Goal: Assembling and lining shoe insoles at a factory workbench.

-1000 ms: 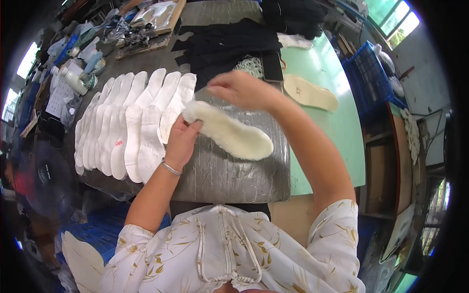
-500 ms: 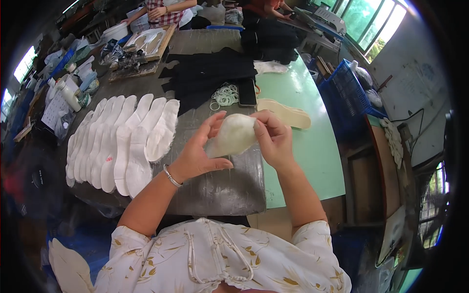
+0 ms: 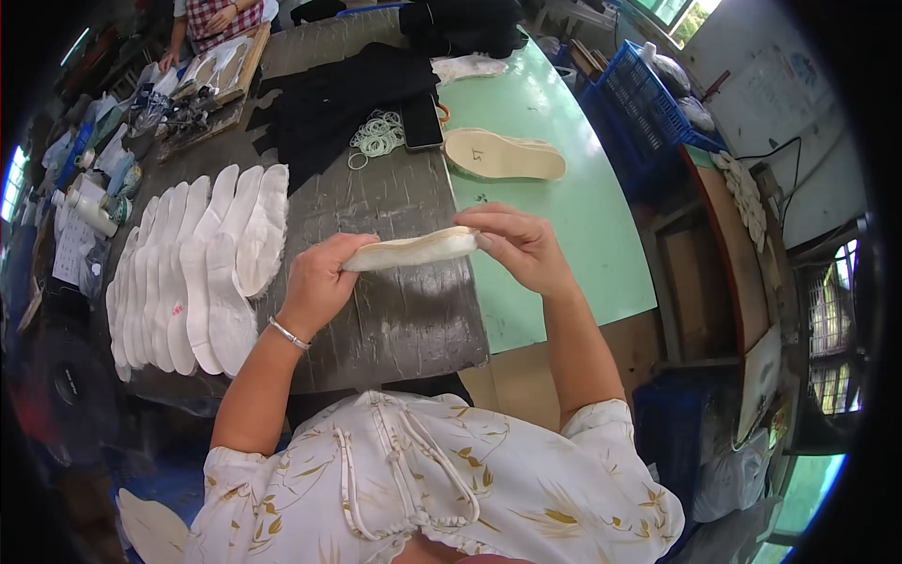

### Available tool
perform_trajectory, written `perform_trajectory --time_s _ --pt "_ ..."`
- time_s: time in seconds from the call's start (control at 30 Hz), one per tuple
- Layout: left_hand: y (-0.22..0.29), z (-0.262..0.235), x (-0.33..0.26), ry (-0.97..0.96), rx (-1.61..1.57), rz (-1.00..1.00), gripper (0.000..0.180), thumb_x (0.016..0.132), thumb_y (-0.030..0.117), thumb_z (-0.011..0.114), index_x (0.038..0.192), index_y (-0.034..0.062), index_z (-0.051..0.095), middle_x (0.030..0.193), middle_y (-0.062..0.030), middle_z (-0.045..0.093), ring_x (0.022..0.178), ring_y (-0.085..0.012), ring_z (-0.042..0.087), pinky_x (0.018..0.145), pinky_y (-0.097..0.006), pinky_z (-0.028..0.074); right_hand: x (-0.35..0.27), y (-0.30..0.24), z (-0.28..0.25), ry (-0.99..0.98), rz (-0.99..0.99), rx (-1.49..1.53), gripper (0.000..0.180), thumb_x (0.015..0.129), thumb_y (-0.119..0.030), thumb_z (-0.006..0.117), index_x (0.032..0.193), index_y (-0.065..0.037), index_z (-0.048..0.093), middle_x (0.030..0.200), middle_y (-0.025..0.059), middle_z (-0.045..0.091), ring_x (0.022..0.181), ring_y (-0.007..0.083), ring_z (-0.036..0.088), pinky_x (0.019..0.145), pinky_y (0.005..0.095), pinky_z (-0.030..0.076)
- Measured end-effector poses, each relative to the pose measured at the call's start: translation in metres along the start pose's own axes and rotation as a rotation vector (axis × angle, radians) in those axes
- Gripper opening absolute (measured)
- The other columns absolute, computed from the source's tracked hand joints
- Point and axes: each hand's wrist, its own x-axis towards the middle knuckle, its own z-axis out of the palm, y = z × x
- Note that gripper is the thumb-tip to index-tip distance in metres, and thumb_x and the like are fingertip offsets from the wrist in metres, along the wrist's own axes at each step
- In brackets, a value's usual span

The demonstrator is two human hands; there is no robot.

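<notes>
A cream insole with a fluffy white underside [image 3: 413, 251] is held edge-on over the table between my two hands. My left hand [image 3: 322, 280] is closed round its left end, thumb along the edge. At the right end, my right hand [image 3: 522, 246] pinches the tip between thumb and fingers. Left of my hands, several white fleecy insoles [image 3: 193, 273] lie in an overlapping row on the dark tabletop. Beyond my right hand, a small stack of cream insole pieces [image 3: 505, 155] rests on the green surface.
Dark covering [image 3: 376, 329] spans the left table part, green board [image 3: 592, 244] the right. Farther off lie pale rings [image 3: 378, 134], a phone [image 3: 422, 122] and black fabric [image 3: 329, 99]. Blue crates [image 3: 648, 89] stand at right. Another person [image 3: 221, 19] stands at the far left.
The insole has turned from a rounded, end-on look to lying lengthwise between both hands. My left hand has gone from spread fingers to gripping its end. The whole view has shifted.
</notes>
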Motion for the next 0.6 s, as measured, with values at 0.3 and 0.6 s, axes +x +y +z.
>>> perform_trajectory --time_s 0.3,0.6 --pt "0.000 -0.002 -0.009 -0.008 0.076 0.017 0.039 0.082 -0.005 0.062 0.117 0.0085 0.073 0.108 -0.0102 0.075 0.093 -0.0299 0.073 0.081 -0.035 0.056 -0.003 0.006 0.008 -0.005 -0.095 -0.263 0.023 0.090 -0.001 0.072 0.112 -0.004 0.076 0.109 0.0102 0.074 0.099 0.0229 0.069 0.087 0.0351 0.055" --pt "-0.021 0.019 -0.014 -0.103 0.437 0.151 0.036 0.078 0.001 0.067 0.111 0.0170 0.070 0.092 -0.0023 0.068 0.083 -0.0257 0.067 0.073 -0.039 0.046 0.006 0.000 0.046 -0.123 -0.124 -0.753 0.058 0.084 -0.027 0.081 0.135 -0.004 0.062 0.131 0.0136 0.066 0.117 0.0344 0.063 0.107 0.0445 0.044"
